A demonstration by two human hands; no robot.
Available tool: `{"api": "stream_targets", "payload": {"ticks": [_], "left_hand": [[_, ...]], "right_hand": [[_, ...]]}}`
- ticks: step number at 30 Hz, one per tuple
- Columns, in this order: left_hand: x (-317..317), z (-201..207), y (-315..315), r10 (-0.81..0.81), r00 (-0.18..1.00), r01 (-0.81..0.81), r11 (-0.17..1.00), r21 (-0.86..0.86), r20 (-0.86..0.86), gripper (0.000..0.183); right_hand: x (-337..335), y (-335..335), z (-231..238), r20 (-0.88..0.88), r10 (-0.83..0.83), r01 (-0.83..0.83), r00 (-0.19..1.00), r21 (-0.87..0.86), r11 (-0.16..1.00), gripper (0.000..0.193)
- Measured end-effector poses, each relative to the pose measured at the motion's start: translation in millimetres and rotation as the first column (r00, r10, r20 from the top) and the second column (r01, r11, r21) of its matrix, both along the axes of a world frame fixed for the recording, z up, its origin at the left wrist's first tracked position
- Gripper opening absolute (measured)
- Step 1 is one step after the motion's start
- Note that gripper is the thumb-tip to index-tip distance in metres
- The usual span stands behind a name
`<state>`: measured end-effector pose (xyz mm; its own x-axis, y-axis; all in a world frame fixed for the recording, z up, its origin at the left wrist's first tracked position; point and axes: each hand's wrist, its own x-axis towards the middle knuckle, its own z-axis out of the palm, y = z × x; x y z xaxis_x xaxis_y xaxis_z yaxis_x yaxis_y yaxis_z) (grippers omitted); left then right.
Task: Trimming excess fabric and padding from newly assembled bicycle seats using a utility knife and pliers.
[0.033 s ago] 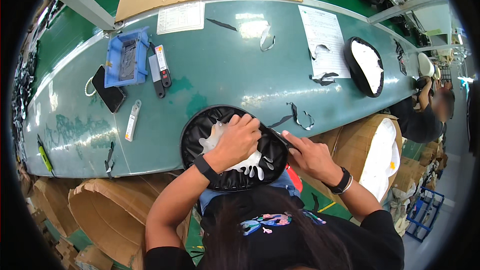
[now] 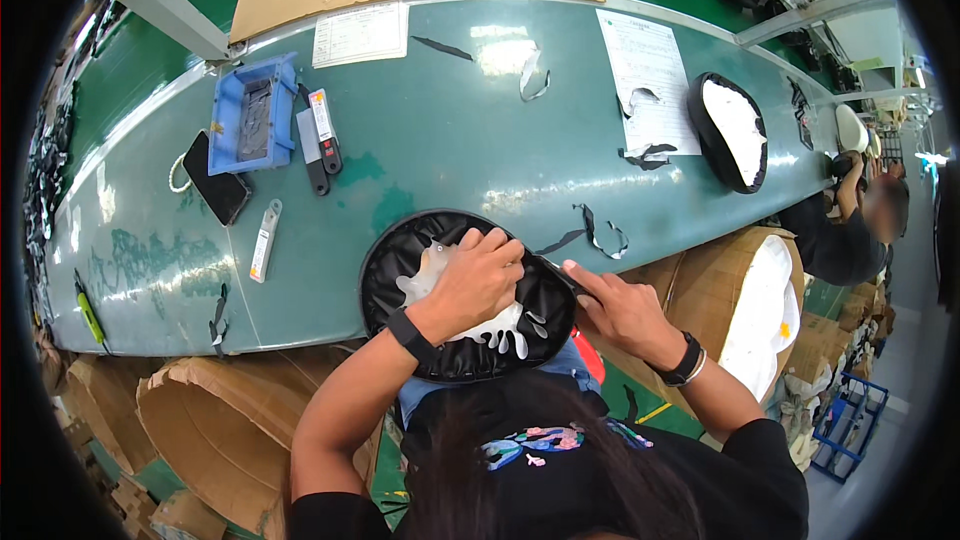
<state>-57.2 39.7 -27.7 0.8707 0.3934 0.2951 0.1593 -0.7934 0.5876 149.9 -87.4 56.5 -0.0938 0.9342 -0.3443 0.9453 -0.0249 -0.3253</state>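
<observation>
A round black cover with gathered, shiny material [image 2: 385, 285] rests on my lap against the table edge, its hollow side up. Inside lies a pale plate with finger-like tabs [image 2: 508, 325]. My left hand [image 2: 480, 275] reaches over the plate with fingers curled, closed on the cover's material near its right rim. At that rim my right hand [image 2: 625, 315] is closed around a slim dark knife [image 2: 562, 275], mostly hidden by the fingers, thumb and forefinger pointing toward the rim. A thin black strip [image 2: 562, 242] lies just beyond the knife.
On the green table [image 2: 420, 160] are a blue bin [image 2: 222, 120], a phone [image 2: 215, 180], blade packs [image 2: 322, 118], a green cutter [image 2: 90, 312], paper sheets [image 2: 360, 35] and scraps. Another black cover with a white plate [image 2: 735, 130] sits right. Cardboard boxes [image 2: 215, 420] flank me; a person [image 2: 850, 230] sits far right.
My left hand has shifted very slightly on the cover. Otherwise both hands and the cover stay where they were.
</observation>
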Motion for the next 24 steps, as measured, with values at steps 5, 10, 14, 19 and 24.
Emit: {"api": "stream_targets", "payload": {"ticks": [5,10,14,19,24], "left_hand": [[-7,-4,-4,0.104,0.993,-0.117,0.946,-0.304,-0.057,0.014],[-8,-5,-7,0.122,0.992,-0.129,0.937,-0.325,-0.042,0.019],[-11,-6,1,0.052,0.999,-0.053,0.903,-0.426,-0.015,0.022],[-26,12,12,-0.082,0.996,0.066,0.889,-0.452,-0.016,0.025],[5,10,-3,-0.178,0.983,0.182,0.972,-0.150,0.038,0.029]], "right_hand": [[2,5,3,-0.011,0.008,-0.008,1.000,0.009,1.000,0.055],[-3,20,1,-0.052,0.101,-0.102,0.994,-0.001,0.995,0.055],[-5,30,-5,0.040,0.256,-0.257,0.966,0.021,0.966,0.056],[11,-13,-6,0.062,0.170,-0.163,0.984,-0.100,0.981,0.059],[10,-13,-26,0.041,0.130,-0.132,0.991,0.046,0.990,0.060]]}}
